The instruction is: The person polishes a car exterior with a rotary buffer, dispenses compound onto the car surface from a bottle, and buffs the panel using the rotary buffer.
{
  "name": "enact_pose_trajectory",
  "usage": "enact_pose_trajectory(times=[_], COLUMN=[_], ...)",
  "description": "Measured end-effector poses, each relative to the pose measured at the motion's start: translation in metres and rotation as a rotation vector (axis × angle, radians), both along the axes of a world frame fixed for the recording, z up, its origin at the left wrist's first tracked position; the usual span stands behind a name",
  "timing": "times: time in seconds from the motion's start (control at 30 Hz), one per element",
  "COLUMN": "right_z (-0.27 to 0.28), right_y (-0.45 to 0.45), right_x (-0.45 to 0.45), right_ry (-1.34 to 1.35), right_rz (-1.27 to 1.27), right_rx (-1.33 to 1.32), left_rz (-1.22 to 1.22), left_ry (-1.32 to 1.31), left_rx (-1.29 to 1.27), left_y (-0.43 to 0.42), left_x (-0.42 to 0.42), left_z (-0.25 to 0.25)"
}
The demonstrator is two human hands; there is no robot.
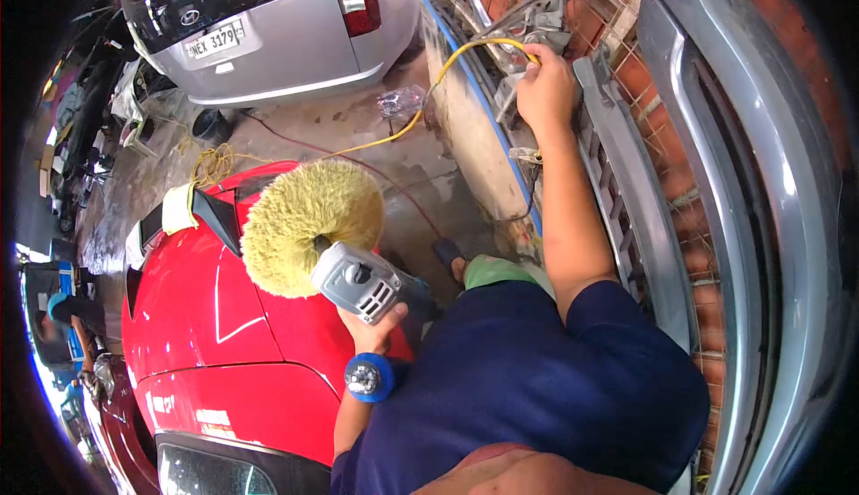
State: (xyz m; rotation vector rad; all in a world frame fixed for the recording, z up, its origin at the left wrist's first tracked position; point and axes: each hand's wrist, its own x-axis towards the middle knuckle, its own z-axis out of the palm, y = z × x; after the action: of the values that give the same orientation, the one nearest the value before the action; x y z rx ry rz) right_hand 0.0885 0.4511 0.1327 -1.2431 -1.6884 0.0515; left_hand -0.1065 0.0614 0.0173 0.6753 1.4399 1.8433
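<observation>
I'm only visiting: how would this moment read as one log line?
left fingers: gripping polisher | right fingers: holding yellow cord | fluffy pad: contact with red car unclear

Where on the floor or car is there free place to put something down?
Bare floor lies between the red line and the blue-edged panel. The red car is bare between the pad and the window. It is crowded at right, among the bumpers, and near the bucket and yellow coil.
</observation>
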Motion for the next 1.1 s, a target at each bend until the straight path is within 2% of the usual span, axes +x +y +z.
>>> enact_pose_trajectory(times=[0.17,0.2,0.3,0.37,0.4,0.43,0.47,0.53,0.6,0.7,0.8,0.93,0.97,1.1], right_z=[0.016,0.001,0.014,0.045,0.065,0.082,0.101,0.153,0.167,0.144,0.118,0.110,0.115,0.128], right_y=[-0.018,-0.017,-0.021,-0.015,-0.007,0.006,0.018,0.010,0.008,0.038,0.071,0.082,0.089,0.071], right_x=[-0.006,-0.010,-0.015,-0.005,0.007,0.026,0.042,0.050,0.046,0.051,0.053,0.053,0.060,0.072], right_ry=[-0.084,-0.082,-0.066,0.014,-0.029,-0.067,-0.153,0.127,0.011,-0.167,-0.127,-0.313,-0.440,-0.614], right_rz=[0.129,0.172,0.162,0.081,0.028,0.010,-0.067,-0.072,-0.121,-0.239,-0.327,-0.432,-0.406,-0.319], right_rx=[-0.357,-0.187,-0.139,-0.095,-0.019,-0.093,-0.051,-0.464,-0.450,-0.106,-0.031,-0.075,-0.122,-0.235], left_rz=[-0.039,-0.031,-0.028,-0.041,-0.047,-0.044,-0.040,-0.029,-0.014,-0.055,-0.066,-0.036,-0.029,-0.015], left_ry=[0.023,0.019,-0.016,0.005,0.014,-0.004,-0.023,-0.020,0.017,-0.003,-0.048,-0.001,-0.014,-0.051], left_rx=[-0.007,0.000,0.002,-0.011,-0.015,-0.008,0.002,0.013,0.029,0.064,0.088,0.088,0.089,0.107], left_y=[-0.002,-0.001,-0.001,-0.002,-0.001,0.000,0.002,0.000,0.002,0.008,0.009,0.007,0.007,0.012], left_x=[-0.003,-0.002,0.000,-0.003,-0.004,-0.003,-0.001,0.000,0.000,0.000,0.003,0.003,0.005,0.010], left_z=[0.006,0.008,0.007,0.003,0.001,0.002,0.004,0.002,-0.008,-0.001,0.006,0.003,0.009,0.009])
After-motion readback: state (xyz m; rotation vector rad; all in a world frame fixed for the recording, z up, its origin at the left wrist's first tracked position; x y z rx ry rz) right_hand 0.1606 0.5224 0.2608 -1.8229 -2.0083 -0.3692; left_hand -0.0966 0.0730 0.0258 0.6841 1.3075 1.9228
